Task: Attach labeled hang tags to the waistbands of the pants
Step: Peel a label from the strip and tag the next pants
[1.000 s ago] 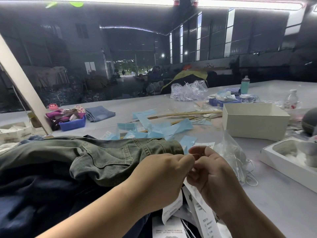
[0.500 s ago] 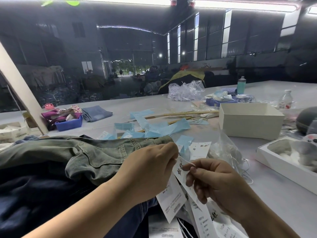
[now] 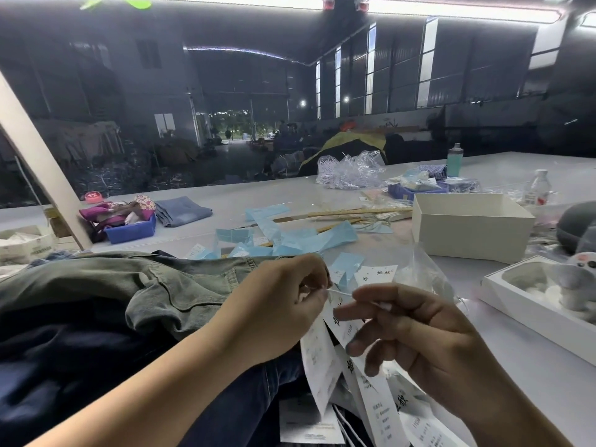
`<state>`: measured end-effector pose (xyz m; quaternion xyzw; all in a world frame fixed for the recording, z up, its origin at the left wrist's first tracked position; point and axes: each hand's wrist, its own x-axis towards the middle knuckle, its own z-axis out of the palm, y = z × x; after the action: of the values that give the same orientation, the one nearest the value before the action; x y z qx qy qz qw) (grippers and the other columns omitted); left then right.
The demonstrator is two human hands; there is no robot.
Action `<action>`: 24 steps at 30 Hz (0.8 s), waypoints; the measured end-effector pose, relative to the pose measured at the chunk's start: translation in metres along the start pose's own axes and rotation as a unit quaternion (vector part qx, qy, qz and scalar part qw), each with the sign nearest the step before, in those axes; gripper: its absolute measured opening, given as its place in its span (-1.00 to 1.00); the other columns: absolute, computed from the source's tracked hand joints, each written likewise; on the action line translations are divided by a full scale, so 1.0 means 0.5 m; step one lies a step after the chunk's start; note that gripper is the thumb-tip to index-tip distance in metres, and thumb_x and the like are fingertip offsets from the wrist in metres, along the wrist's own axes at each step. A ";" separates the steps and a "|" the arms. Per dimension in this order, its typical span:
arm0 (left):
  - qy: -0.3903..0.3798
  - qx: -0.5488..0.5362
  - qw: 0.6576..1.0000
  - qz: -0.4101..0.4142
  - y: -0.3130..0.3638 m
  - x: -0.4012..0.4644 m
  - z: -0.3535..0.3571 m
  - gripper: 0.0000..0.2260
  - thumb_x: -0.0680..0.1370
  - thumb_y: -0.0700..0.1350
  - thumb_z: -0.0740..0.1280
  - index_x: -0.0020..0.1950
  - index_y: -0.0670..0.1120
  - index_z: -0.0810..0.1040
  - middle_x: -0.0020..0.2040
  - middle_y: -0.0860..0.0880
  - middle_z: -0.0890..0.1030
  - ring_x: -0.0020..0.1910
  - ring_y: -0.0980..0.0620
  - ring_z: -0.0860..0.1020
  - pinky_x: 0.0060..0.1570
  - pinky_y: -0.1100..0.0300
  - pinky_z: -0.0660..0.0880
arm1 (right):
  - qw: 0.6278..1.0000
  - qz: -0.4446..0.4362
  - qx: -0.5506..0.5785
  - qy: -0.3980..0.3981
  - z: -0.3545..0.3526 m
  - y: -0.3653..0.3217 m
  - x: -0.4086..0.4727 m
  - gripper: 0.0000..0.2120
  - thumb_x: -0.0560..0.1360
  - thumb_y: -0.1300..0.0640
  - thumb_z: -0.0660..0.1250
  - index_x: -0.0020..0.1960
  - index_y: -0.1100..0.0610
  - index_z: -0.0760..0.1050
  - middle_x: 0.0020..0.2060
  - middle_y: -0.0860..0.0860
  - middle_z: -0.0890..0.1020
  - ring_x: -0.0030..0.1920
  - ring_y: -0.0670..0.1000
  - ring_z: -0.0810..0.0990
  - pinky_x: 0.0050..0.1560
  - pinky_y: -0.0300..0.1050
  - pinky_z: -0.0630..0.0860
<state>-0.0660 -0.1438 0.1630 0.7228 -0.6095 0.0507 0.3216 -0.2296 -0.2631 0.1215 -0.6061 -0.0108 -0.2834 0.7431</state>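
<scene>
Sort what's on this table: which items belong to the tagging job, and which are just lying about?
In the job:
left hand and right hand, pinching a thin white string between them
white hang tags hanging below
olive-green pants
dark pants

Lying about:
open cream box
blue bin
folded jeans
teal bottle
blue paper scraps

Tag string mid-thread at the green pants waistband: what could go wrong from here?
1. The thin white string spans a short gap between the left hand and right hand, each holding only its tip; it may slip free.
2. Several hang tags dangle together off the string; one may drop or tangle.
3. The green pants lie bunched over dark garments, so the waistband could shift.
</scene>
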 end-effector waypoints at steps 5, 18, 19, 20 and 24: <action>0.006 -0.123 0.991 -0.042 0.008 -0.004 -0.008 -0.89 0.55 -0.02 0.38 -0.17 0.14 0.52 -0.42 0.31 0.51 -0.50 0.23 0.43 -0.49 0.27 0.40 | 0.998 -0.012 -0.057 0.027 0.022 0.000 0.009 -0.80 0.44 0.20 0.28 -0.06 0.17 0.67 -0.20 0.27 0.68 -0.39 0.17 0.63 -0.48 -0.11 0.52; 0.004 -0.188 0.982 -0.017 0.007 -0.019 -0.017 -0.89 0.56 -0.06 0.37 -0.09 0.17 0.62 -0.28 0.22 0.57 -0.41 0.24 0.44 -0.37 0.38 0.42 | 0.959 -0.126 -0.232 0.099 0.051 0.008 0.037 -0.90 0.30 -0.08 0.51 -0.27 -0.07 0.70 -0.47 0.05 0.59 -0.50 -0.13 0.43 -0.48 -0.29 0.36; 0.008 -0.184 0.983 -0.015 0.006 -0.019 -0.017 -0.88 0.55 -0.07 0.38 -0.10 0.16 0.63 -0.29 0.24 0.56 -0.40 0.24 0.45 -0.37 0.41 0.41 | 0.959 -0.119 -0.238 0.094 0.050 0.008 0.039 -0.89 0.31 -0.09 0.49 -0.27 -0.07 0.70 -0.47 0.06 0.59 -0.51 -0.13 0.43 -0.49 -0.29 0.36; 0.013 -0.177 0.984 -0.012 0.005 -0.019 -0.018 -0.88 0.55 -0.08 0.39 -0.11 0.15 0.64 -0.29 0.25 0.56 -0.38 0.23 0.46 -0.35 0.43 0.39 | 0.961 -0.107 -0.242 0.081 0.050 0.009 0.041 -0.91 0.33 -0.06 0.47 -0.26 -0.06 0.70 -0.46 0.06 0.60 -0.51 -0.13 0.42 -0.49 -0.29 0.35; 0.024 -0.160 0.987 0.000 0.001 -0.017 -0.019 -0.86 0.52 -0.12 0.41 -0.13 0.14 0.65 -0.22 0.28 0.60 -0.30 0.22 0.49 -0.25 0.46 0.39 | 0.967 -0.066 -0.247 0.015 0.056 0.013 0.048 -0.92 0.37 0.08 0.45 -0.24 -0.05 0.71 -0.45 0.04 0.62 -0.51 -0.17 0.43 -0.48 -0.32 0.35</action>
<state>-0.0656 -0.1315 0.1669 0.6609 -0.6017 -0.0298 0.4474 -0.1973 -0.2470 0.1315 -0.7644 0.0304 -0.3344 0.5504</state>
